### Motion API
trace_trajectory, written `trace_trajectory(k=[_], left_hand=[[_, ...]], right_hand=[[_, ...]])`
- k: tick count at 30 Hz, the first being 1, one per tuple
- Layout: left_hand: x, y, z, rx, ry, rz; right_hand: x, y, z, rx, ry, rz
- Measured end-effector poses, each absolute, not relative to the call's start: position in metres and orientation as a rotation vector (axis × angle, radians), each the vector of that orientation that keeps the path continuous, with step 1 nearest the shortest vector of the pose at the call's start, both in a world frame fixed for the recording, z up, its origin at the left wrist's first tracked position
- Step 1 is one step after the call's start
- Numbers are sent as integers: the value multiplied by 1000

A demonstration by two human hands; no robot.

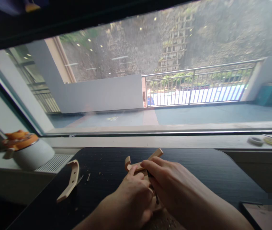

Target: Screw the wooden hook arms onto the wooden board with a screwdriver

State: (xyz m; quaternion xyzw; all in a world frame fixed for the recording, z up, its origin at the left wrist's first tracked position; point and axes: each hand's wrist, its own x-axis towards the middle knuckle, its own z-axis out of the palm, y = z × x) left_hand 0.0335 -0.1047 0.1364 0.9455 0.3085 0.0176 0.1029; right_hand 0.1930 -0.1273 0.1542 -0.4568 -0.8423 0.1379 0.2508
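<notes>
A curved light-wood piece, hooked at its left end, lies across the front of my hands, its straight end sticking out past my right fingers. My left hand has its index finger pressed along this piece, the other fingers curled round wood beneath. From above, my right hand grips the same piece with bent fingers. Between my hands shows a dark thin rod, its kind unclear, beside more wood that my hands mostly hide. A second curved wooden piece with two holes rests on the left.
Small metal screws and wood crumbs lie on the black table. A phone is at the right front. On the sill stand a white pot with an orange top and tape rolls. A window rises behind.
</notes>
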Motion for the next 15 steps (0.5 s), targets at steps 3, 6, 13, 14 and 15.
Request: trace_trajectory(k=[3,6,13,14,15], left_hand=[[33,-105,134,2783,908,124],[31,-103,130,2778,887,188],[32,-102,132,2704,882,310],[33,-102,133,2697,889,334],[34,-102,133,2693,896,351]], right_hand=[[194,-127,153,-1240,-2294,363],[193,-125,151,-1252,-2286,345],[193,-125,155,-1309,-2287,303],[193,-127,157,-1313,-2288,303],[194,-128,159,-1312,-2291,307]])
